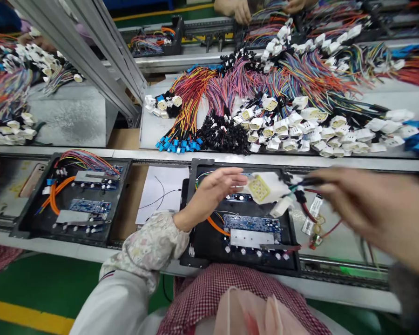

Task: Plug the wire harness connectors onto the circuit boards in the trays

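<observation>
My right hand (pixel 370 209), smeared by motion, grips a wire harness (pixel 302 184) by its dark wires over the right end of a black tray (pixel 202 242). A large white connector (pixel 261 187) with a yellow pin face hangs from the harness and points left. My left hand (pixel 216 188) hovers above the tray with fingers stretched out, close to that connector; whether they touch it I cannot tell. Below, the tray holds a blue circuit board (pixel 253 224) with a silver metal plate (pixel 251 238). An orange cable (pixel 216 226) runs to the board's left side.
A second tray (pixel 28 218) with boards and orange cables stands left. White paper (pixel 158 193) lies between the trays. Bundled harnesses (pixel 282 123) are heaped on the shelf behind. A metal post (pixel 108 56) rises at the left. Another person's hand (pixel 235 9) works across the line.
</observation>
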{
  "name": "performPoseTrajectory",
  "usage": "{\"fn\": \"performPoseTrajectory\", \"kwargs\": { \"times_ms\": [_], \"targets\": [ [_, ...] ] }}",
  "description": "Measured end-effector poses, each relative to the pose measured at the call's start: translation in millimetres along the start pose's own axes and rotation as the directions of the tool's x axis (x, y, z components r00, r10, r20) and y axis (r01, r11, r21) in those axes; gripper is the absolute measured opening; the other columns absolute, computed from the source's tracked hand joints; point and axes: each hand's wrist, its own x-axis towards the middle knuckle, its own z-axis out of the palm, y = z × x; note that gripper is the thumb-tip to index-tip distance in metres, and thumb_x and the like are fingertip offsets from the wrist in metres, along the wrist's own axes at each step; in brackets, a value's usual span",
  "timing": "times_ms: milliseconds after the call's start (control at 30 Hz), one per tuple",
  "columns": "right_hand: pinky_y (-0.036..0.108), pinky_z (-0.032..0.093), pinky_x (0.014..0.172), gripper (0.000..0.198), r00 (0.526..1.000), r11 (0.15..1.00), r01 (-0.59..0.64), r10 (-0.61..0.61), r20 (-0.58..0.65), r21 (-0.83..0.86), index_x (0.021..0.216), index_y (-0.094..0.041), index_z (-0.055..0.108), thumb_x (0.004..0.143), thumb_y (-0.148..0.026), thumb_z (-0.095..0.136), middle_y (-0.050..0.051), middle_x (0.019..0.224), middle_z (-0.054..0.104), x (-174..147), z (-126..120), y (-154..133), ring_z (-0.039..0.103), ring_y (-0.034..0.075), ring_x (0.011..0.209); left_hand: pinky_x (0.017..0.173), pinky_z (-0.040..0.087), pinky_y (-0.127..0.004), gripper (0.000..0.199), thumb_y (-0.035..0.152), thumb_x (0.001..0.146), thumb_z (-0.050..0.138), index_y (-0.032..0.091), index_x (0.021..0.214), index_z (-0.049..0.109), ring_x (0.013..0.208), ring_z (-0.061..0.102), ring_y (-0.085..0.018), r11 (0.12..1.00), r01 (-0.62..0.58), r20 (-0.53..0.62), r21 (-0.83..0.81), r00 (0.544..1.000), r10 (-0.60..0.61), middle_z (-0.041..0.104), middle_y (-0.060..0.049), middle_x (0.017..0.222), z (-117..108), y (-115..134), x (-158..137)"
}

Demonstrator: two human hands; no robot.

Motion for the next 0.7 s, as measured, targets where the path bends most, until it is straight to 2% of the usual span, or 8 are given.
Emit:
{"fn": "performPoseTrajectory", "kwargs": {
  "times_ms": [67, 133, 200, 300, 367, 500, 600, 700],
  "targets": [
    [0.032, 0.044, 0.044, 0.035, 0.965, 0.963, 0.014, -0.084, 0.248, 0.270, 0.087, -0.031, 0.066, 0.099, -0.052, 0.040, 0.000, 0.056, 0.061, -10.0, 24.6, -16.6, 0.052, 0.016, 0.042, 0.103, 0.053, -0.045, 0.051, 0.043, 0.085, 0.071, 0.024, 0.131, 0.060, 0.126, 0.061, -0.027, 0.998, 0.047, 0.209, 0.040, 0.976, -0.055, 0.066, -0.011, 0.130, 11.2, 1.7, 6.2],
    [0.029, 0.044, 0.044, 0.039, 0.871, 0.874, -0.127, -0.128, 0.475, 0.469, 0.082, -0.026, 0.061, 0.102, -0.046, 0.035, -0.002, 0.053, 0.059, -12.8, 47.9, -23.4, 0.052, 0.013, 0.040, 0.105, 0.051, -0.047, 0.045, 0.043, 0.082, 0.075, 0.027, 0.124, 0.067, 0.133, 0.054, -0.029, 0.986, 0.040, 0.297, 0.161, 0.951, -0.087, 0.065, -0.008, 0.133, 16.4, 1.1, 9.3],
    [0.026, 0.046, 0.044, 0.039, 0.809, 0.787, -0.314, -0.072, 0.584, 0.531, 0.089, -0.023, 0.061, 0.102, -0.047, 0.034, 0.000, 0.062, 0.066, -11.0, 64.5, -20.5, 0.056, 0.012, 0.043, 0.102, 0.054, -0.048, 0.027, 0.045, 0.090, 0.064, 0.027, 0.108, 0.073, 0.126, 0.060, -0.028, 0.977, 0.080, 0.202, 0.199, 0.972, -0.120, 0.069, -0.007, 0.126, 15.1, -1.6, 10.7],
    [0.026, 0.049, 0.046, 0.038, 0.770, 0.702, -0.461, 0.013, 0.637, 0.542, 0.097, -0.021, 0.063, 0.100, -0.049, 0.039, 0.005, 0.084, 0.074, -4.0, 76.3, -8.0, 0.064, 0.013, 0.052, 0.086, 0.061, -0.040, 0.030, 0.045, 0.095, 0.056, 0.021, 0.102, 0.073, 0.100, 0.071, -0.023, 0.978, 0.201, -0.003, 0.057, 0.979, -0.202, 0.075, -0.009, 0.108, 5.4, -5.9, 12.5],
    [0.027, 0.051, 0.053, 0.035, 0.784, 0.737, -0.424, 0.007, 0.621, 0.527, 0.087, -0.021, 0.067, 0.096, -0.048, 0.048, 0.004, 0.081, 0.074, 1.4, 80.4, -1.8, 0.066, 0.014, 0.060, 0.072, 0.062, -0.031, 0.028, 0.041, 0.089, 0.066, 0.017, 0.104, 0.071, 0.088, 0.071, -0.019, 0.969, 0.246, -0.058, -0.012, 0.968, -0.246, 0.075, -0.009, 0.102, -1.5, -6.4, 13.9],
    [0.027, 0.046, 0.054, 0.035, 0.850, 0.812, -0.309, 0.001, 0.527, 0.496, 0.078, -0.021, 0.072, 0.094, -0.048, 0.055, 0.001, 0.067, 0.069, 8.7, 89.3, 0.7, 0.061, 0.014, 0.058, 0.055, 0.056, -0.021, 0.023, 0.035, 0.084, 0.072, 0.019, 0.100, 0.075, 0.067, 0.065, -0.011, 0.949, 0.314, -0.103, 0.032, 0.945, -0.309, 0.073, -0.004, 0.091, -11.9, -4.5, 16.7],
    [0.026, 0.041, 0.051, 0.038, 0.886, 0.858, -0.235, -0.004, 0.464, 0.456, 0.075, -0.021, 0.069, 0.097, -0.046, 0.051, 0.001, 0.067, 0.067, 10.9, 92.3, 1.0, 0.056, 0.012, 0.056, 0.050, 0.053, -0.020, 0.022, 0.035, 0.086, 0.070, 0.021, 0.100, 0.076, 0.054, 0.059, -0.006, 0.928, 0.353, -0.134, 0.117, 0.932, -0.338, 0.074, -0.004, 0.094, -20.6, -4.7, 17.8],
    [0.027, 0.035, 0.049, 0.038, 0.906, 0.941, -0.113, -0.034, 0.421, 0.319, 0.069, -0.023, 0.063, 0.097, -0.045, 0.050, -0.001, 0.062, 0.062, 14.4, 91.3, 2.4, 0.051, 0.012, 0.052, 0.053, 0.056, -0.020, 0.021, 0.034, 0.087, 0.069, 0.019, 0.099, 0.075, 0.060, 0.062, -0.008, 0.926, 0.355, -0.122, 0.126, 0.932, -0.341, 0.073, -0.005, 0.100, -31.8, -3.3, 18.5]
  ]
}}
